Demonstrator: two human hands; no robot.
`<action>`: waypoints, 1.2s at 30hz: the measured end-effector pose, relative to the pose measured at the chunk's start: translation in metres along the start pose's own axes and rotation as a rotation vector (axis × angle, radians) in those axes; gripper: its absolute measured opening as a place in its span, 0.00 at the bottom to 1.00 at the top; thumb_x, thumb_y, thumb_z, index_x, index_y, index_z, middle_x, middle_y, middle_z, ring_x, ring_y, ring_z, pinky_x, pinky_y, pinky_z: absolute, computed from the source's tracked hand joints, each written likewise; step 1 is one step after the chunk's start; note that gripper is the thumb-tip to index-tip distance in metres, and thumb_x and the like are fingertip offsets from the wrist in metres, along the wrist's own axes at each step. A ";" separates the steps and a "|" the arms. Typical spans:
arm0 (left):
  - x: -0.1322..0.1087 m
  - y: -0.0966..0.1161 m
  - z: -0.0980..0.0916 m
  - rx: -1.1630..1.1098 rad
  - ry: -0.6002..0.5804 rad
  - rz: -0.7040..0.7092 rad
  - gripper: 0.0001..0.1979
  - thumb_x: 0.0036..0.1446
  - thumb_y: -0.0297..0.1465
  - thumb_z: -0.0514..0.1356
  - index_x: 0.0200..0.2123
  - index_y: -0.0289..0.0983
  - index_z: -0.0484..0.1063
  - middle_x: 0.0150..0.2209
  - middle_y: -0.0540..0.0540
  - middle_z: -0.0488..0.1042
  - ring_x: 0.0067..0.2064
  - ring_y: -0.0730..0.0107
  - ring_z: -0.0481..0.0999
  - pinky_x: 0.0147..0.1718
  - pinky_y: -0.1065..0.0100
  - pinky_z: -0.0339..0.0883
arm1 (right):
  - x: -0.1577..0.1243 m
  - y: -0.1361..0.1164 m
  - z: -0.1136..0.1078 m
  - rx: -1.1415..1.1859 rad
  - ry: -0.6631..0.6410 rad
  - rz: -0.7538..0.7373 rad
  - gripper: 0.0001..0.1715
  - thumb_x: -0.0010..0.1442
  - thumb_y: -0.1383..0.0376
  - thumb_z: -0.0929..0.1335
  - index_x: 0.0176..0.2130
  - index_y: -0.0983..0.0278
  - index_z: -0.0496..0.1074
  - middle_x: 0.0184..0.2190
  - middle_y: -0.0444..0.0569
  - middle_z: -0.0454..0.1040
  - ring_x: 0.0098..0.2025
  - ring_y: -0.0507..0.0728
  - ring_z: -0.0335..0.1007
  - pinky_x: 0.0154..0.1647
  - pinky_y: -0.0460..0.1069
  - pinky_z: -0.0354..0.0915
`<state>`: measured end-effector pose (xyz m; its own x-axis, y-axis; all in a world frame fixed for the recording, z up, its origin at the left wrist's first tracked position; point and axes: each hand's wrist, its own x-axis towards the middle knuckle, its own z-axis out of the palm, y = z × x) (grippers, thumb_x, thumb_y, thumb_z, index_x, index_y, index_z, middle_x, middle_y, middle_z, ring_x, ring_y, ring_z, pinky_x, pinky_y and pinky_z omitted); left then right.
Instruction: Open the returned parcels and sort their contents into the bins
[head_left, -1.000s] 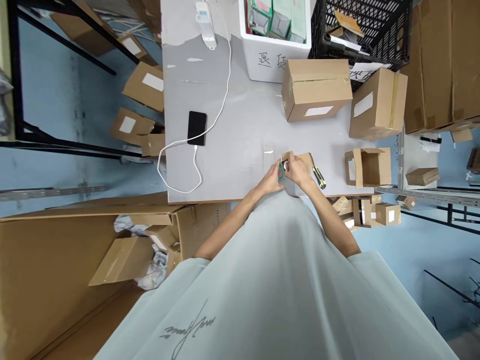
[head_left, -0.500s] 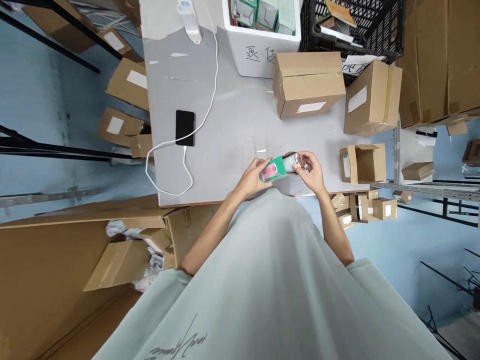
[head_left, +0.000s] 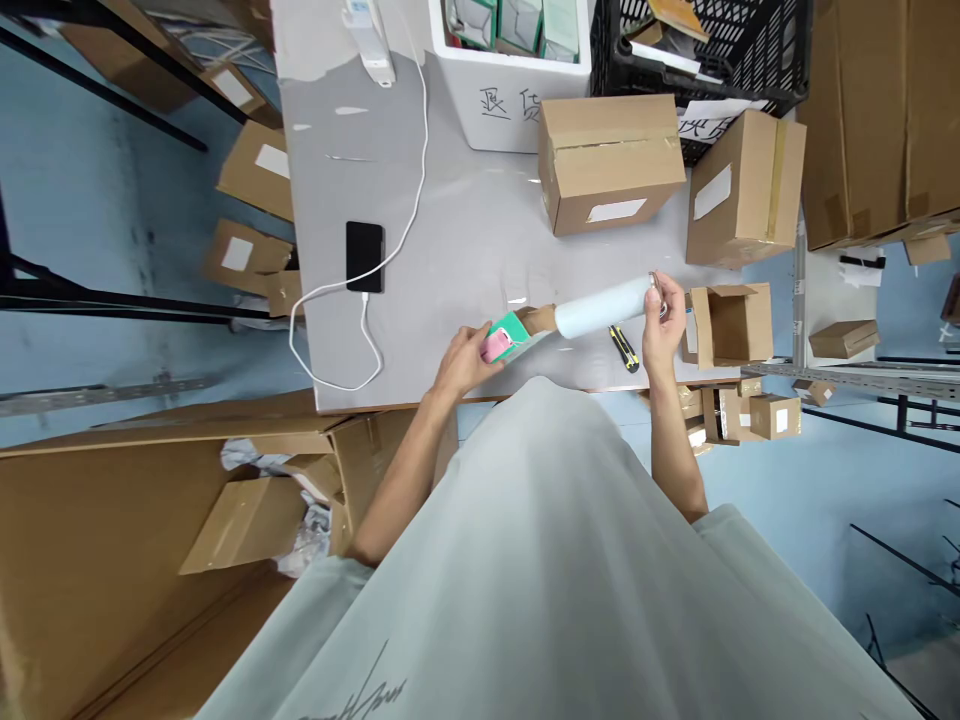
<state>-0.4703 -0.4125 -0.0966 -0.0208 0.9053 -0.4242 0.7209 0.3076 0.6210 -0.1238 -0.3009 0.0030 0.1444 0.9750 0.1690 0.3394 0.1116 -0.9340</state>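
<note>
My left hand grips a small green and white box with a pink patch, its open end facing right. My right hand holds a pale blue cylindrical bottle by its shiny metallic cap end. The bottle lies almost level, tilted up slightly to the right, and its left end is at the brown flap of the box; I cannot tell whether it still touches. Below the bottle, a yellow and black box cutter rests on the grey table.
A phone on a white cable lies at left. Cardboard boxes stand behind, beside a white foam bin and a black crate. A small open carton is at right. A large carton sits lower left.
My right hand has moved right and drawn the bottle out of the box. My left hand has shifted left with the box. The box cutter has come into view.
</note>
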 end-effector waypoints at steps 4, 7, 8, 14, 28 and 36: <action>0.005 -0.010 0.016 0.020 0.050 -0.209 0.45 0.61 0.42 0.73 0.78 0.37 0.67 0.62 0.33 0.73 0.66 0.36 0.75 0.69 0.43 0.71 | 0.003 0.008 -0.002 0.086 -0.041 0.177 0.44 0.72 0.28 0.65 0.66 0.56 0.77 0.66 0.58 0.78 0.70 0.66 0.77 0.66 0.61 0.79; 0.007 -0.002 0.026 -0.124 0.159 -0.246 0.42 0.62 0.41 0.74 0.75 0.35 0.69 0.64 0.29 0.75 0.68 0.35 0.74 0.71 0.38 0.68 | -0.003 0.010 0.007 0.113 -0.133 0.265 0.49 0.73 0.25 0.59 0.68 0.55 0.75 0.66 0.58 0.78 0.67 0.65 0.78 0.60 0.59 0.82; 0.005 0.004 0.027 -0.202 0.212 -0.232 0.41 0.63 0.42 0.73 0.74 0.34 0.70 0.65 0.28 0.75 0.69 0.35 0.74 0.71 0.38 0.68 | -0.005 0.010 0.010 0.124 -0.165 0.287 0.51 0.73 0.24 0.58 0.68 0.55 0.75 0.65 0.58 0.79 0.66 0.66 0.79 0.59 0.59 0.82; -0.028 0.074 0.004 -0.803 -0.118 0.010 0.45 0.71 0.66 0.58 0.76 0.41 0.72 0.65 0.30 0.81 0.61 0.43 0.85 0.56 0.46 0.83 | -0.011 -0.007 0.033 0.258 -0.300 0.392 0.56 0.69 0.19 0.56 0.65 0.55 0.75 0.58 0.58 0.84 0.62 0.68 0.83 0.61 0.63 0.81; -0.071 0.146 0.002 -0.703 0.111 0.103 0.43 0.60 0.55 0.77 0.71 0.46 0.72 0.70 0.37 0.75 0.66 0.48 0.79 0.64 0.51 0.78 | -0.005 -0.013 0.055 0.281 -0.428 0.369 0.47 0.68 0.24 0.69 0.67 0.52 0.74 0.64 0.52 0.81 0.64 0.64 0.79 0.64 0.58 0.81; -0.078 0.134 0.004 -1.193 -0.329 0.047 0.40 0.61 0.56 0.74 0.71 0.46 0.75 0.65 0.36 0.82 0.63 0.40 0.85 0.58 0.42 0.84 | -0.009 -0.030 0.051 0.319 -0.420 0.360 0.44 0.72 0.26 0.67 0.67 0.52 0.74 0.62 0.52 0.82 0.65 0.65 0.80 0.64 0.61 0.82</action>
<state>-0.3699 -0.4433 0.0172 0.2870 0.8592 -0.4236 -0.3690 0.5072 0.7788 -0.1831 -0.3031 0.0134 -0.2006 0.9473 -0.2499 0.0344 -0.2481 -0.9681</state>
